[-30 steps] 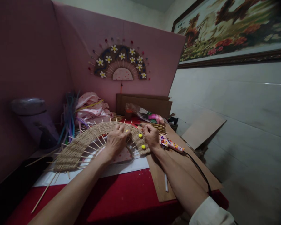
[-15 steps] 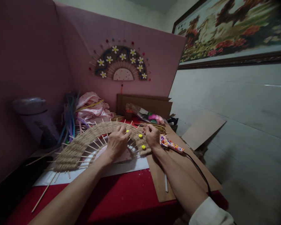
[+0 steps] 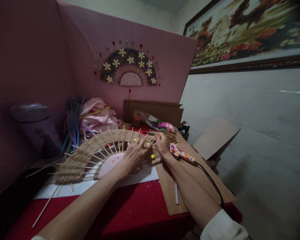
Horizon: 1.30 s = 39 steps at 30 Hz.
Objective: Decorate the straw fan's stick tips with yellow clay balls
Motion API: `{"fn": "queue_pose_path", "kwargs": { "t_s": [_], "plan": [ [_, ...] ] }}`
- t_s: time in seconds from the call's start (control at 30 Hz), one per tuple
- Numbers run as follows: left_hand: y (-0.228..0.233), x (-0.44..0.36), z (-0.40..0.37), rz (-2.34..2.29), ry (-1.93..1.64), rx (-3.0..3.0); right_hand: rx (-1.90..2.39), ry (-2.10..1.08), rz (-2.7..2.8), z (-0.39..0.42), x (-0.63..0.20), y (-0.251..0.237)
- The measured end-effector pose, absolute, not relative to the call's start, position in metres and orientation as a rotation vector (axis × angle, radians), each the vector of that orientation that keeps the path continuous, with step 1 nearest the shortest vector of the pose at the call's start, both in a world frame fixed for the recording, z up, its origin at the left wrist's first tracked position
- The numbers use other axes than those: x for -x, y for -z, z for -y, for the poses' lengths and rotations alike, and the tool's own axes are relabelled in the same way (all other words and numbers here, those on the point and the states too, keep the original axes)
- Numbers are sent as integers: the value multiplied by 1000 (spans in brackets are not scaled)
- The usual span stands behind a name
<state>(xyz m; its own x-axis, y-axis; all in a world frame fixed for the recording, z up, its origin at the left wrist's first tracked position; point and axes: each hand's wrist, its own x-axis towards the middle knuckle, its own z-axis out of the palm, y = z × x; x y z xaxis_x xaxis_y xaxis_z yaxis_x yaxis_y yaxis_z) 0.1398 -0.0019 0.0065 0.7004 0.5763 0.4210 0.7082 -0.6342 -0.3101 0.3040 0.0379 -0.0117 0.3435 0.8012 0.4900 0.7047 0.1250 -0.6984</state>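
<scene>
Your left hand [image 3: 135,154] lies palm-down on the right end of the woven rope fan [image 3: 100,146], fingers spread and pressing flat on the weave rather than closed around anything, likely to pin the piece so it does not slide on the white sheet [image 3: 95,183] beneath it. Your right hand [image 3: 162,145] sits just beside it at the fan's right edge, fingertips curled together as if pinching something small against the rope; whether they actually grip anything is hidden by the knuckles, so it cannot be told. Small yellow beads [image 3: 152,156] dot the weave between and beneath your two hands, one showing clearly just below your left fingertips. The fan itself lies flat in the middle of the red table [image 3: 130,210], its wooden skewers [image 3: 107,149] radiating from a pink half-disc [image 3: 110,164] at the near centre, their tips poking out past the far arc. Just right of your right wrist a spotted glue gun [image 3: 182,154] rests on a cardboard sheet [image 3: 190,186], its black cord [image 3: 212,183] trailing toward you, placed within easy reach. On the far pink partition [image 3: 90,50] hangs a finished flower fan [image 3: 128,68], in plain sight like a model to copy.
</scene>
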Motion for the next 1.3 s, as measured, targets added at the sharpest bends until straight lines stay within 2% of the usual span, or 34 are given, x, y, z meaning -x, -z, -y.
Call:
{"fn": "queue_pose_path", "kwargs": {
  "t_s": [0.43, 0.77, 1.3],
  "plan": [
    [-8, -138, -1, 1199, 509, 2433, 1499, -190, 1382, -42, -306, 15],
    [-10, -136, -7, 1073, 531, 2467, 1464, -193, 1349, -43, -305, 18],
    [-30, -127, -27, 835, 363, 2518, 1430, -230, 1317, -44, -305, 19]
  ]
}}
